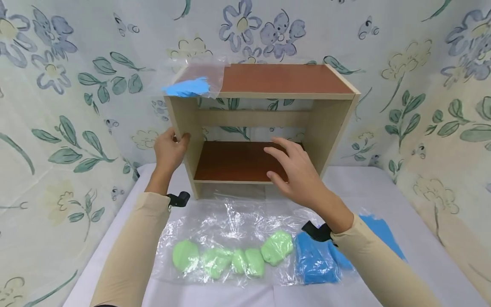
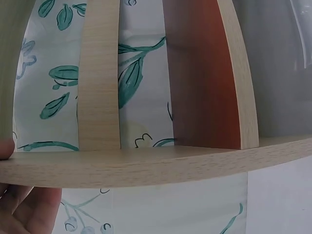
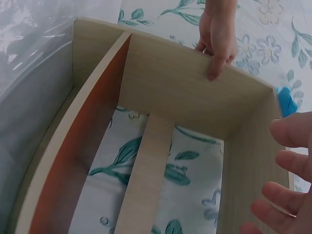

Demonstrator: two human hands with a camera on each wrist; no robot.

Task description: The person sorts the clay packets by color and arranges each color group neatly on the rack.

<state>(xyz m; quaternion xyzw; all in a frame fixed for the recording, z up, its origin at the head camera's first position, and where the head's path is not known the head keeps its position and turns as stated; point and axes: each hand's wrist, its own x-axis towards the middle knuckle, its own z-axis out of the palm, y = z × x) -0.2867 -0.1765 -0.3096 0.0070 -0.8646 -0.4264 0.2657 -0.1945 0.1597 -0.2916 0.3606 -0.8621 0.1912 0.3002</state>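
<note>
A small wooden shelf unit (image 1: 268,95), pale at the edges with red-brown boards, stands upright on the white cloth. My left hand (image 1: 169,149) grips the front edge of its left side panel (image 2: 146,168), thumb on the inner face and fingers outside. In the right wrist view the same left hand (image 3: 218,46) pinches that panel. My right hand (image 1: 293,172) holds nothing; its fingers are spread and slightly bent in front of the shelf's opening, over the lower board (image 1: 234,160). In the right wrist view its fingers (image 3: 280,195) are apart from one another.
On top of the shelf, at the left, lies a clear bag with something blue (image 1: 188,87). In front, a clear plastic bag (image 1: 230,213) holds several light green lumps (image 1: 277,247). Blue packets (image 1: 316,262) lie at the right, partly under my right arm. Flowered cloth (image 1: 406,64) hangs behind.
</note>
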